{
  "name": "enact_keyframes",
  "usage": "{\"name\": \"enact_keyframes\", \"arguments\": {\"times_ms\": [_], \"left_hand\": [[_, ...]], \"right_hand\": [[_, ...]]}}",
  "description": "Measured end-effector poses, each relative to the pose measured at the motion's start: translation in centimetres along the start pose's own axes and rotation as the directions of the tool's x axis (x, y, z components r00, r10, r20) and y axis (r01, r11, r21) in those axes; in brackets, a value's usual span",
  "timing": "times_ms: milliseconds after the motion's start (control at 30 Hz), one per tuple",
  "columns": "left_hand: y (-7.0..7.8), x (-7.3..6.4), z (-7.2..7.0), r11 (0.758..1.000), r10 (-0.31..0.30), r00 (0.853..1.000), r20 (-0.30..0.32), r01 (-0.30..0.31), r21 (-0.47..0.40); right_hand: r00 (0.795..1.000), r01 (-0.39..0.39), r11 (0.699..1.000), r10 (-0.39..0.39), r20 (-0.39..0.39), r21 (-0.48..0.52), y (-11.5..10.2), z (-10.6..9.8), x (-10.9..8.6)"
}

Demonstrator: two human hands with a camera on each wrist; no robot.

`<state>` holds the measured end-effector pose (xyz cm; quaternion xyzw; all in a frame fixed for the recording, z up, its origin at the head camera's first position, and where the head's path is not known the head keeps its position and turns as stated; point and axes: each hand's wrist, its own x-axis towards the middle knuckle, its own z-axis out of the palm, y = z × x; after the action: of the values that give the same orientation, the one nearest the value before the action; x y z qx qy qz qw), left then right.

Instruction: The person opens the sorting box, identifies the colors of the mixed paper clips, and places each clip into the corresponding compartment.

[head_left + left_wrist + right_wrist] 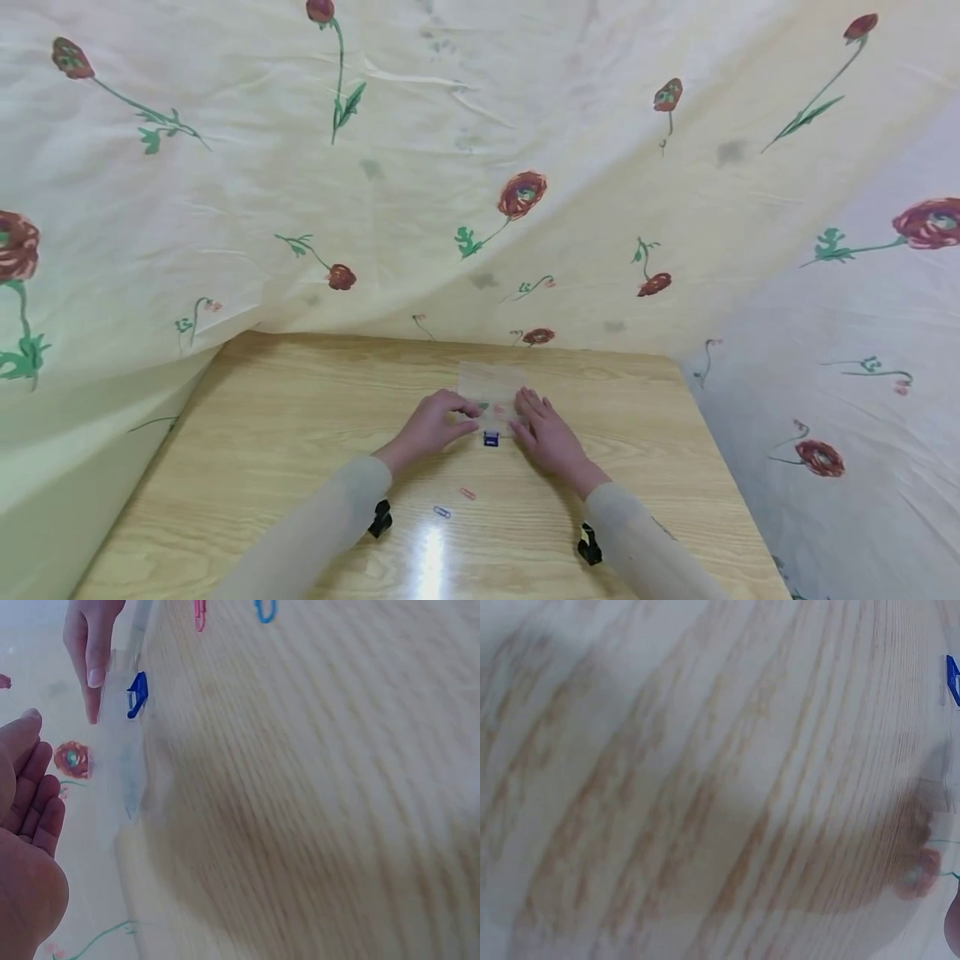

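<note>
A clear plastic case (491, 382) with a blue clasp (491, 438) at its near edge lies toward the far side of the table. Small green and pink shapes show through it. My left hand (431, 425) is at the case's left side, thumb and fingers bent with a gap between them. In the left wrist view, that hand (28, 802) holds nothing I can see. At the right side my right hand (551, 440) lies with extended fingers along the case edge. The right wrist view catches just the clasp (953, 679) and one fingertip (953, 926).
Nearer me on the wooden table (300, 400) lie a blue paper clip (442, 512) and a pink paper clip (468, 493). Flower-printed cloth (420, 208) hangs behind the table and down both sides. A bright reflection shows near the front.
</note>
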<state>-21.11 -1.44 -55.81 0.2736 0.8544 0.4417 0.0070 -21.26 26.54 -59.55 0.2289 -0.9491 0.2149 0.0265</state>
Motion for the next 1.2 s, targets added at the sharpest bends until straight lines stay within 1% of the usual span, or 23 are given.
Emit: {"name": "enact_keyframes", "arguments": {"times_ms": [167, 333, 500, 600, 700, 800, 1000, 1200], "left_hand": [[-0.3, -1.2, -0.5, 1.0, -0.012, 1.0, 0.002, 0.012, 0.006], [-0.7, -2.6, -1.0, 0.999, -0.032, 0.999, 0.009, 0.032, 0.009], [-1.2, -4.1, -1.6, 0.998, -0.064, 0.997, 0.032, 0.064, 0.015], [-1.4, -5.1, -1.7, 0.996, -0.083, 0.995, 0.049, 0.082, 0.016], [-1.5, -6.1, -1.7, 0.994, -0.113, 0.991, 0.07, 0.113, -0.006], [-1.7, -6.9, -1.6, 0.991, -0.13, 0.988, 0.088, 0.132, -0.015], [-1.9, -8.0, -1.2, 0.995, -0.097, 0.989, 0.11, 0.098, -0.006], [-1.7, -8.7, -1.1, 0.995, -0.096, 0.987, 0.13, 0.097, -0.007]], "right_hand": [[1.0, -0.013, 1.0, 0.013, 0.009, -0.004, 0.2, -0.1, -0.1], [1.0, 0.001, 1.0, -0.001, 0.004, -0.015, 0.3, -0.3, -0.1], [1.0, 0.008, 1.0, -0.008, -0.017, 0.003, 0.1, -0.5, 0.1], [1.0, 0.005, 1.0, -0.005, -0.01, -0.007, 0.2, -0.6, 0.2], [1.0, 0.006, 1.0, -0.006, 0.004, -0.02, 0.4, -0.5, 0.4], [1.0, 0.008, 1.0, -0.008, 0.007, -0.02, 0.5, -0.5, 0.5], [1.0, 0.006, 1.0, -0.006, 0.005, -0.027, 0.6, -0.2, 0.6], [1.0, -0.004, 1.0, 0.005, 0.027, -0.031, 0.6, -0.1, 0.6]]}}
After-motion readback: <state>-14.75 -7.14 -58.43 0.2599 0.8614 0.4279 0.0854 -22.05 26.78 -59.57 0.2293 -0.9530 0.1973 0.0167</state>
